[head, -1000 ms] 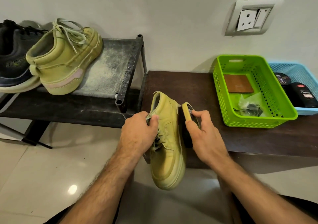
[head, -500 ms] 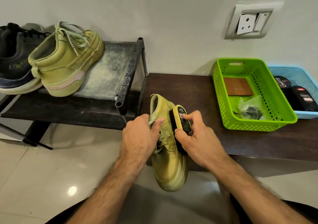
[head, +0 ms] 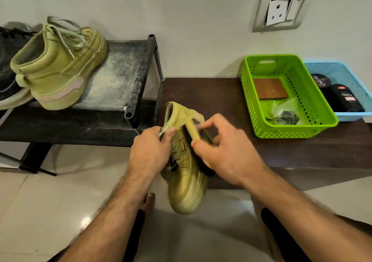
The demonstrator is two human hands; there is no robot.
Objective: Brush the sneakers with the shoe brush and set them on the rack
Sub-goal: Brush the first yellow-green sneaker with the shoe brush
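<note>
While the right hand (head: pixel 227 151) curls its thumb and fingers round the yellow-backed shoe brush (head: pixel 194 132), the left hand (head: pixel 150 153) grips the olive-green sneaker (head: pixel 186 181) at its collar, the thumb hooked over the edge by the laces. The sneaker hangs in the air between the knees, toe pointing down toward the person and heel up by the near edge of the dark wooden bench (head: pixel 221 92). The bristles lie against the upper on its right side, near the lace eyelets; motion blur hides exactly where they touch.

Judging from this, the step in hand is brushing the second shoe. To do it well, the left hand should hold the collar firm so the shoe does not swing away under each stroke. Strokes would best run one way, heel to toe, with the shoe turned a little to bring the sole rim and tongue under the bristles. Pressing hard is likely to mark the soft upper.

Its mate, the matching green high-top (head: pixel 58 68), stands on the dusty black shoe rack (head: pixel 138 76) to the left, beside a dark trainer (head: pixel 8 80). A bare stretch of shelf lies to its right.
</note>
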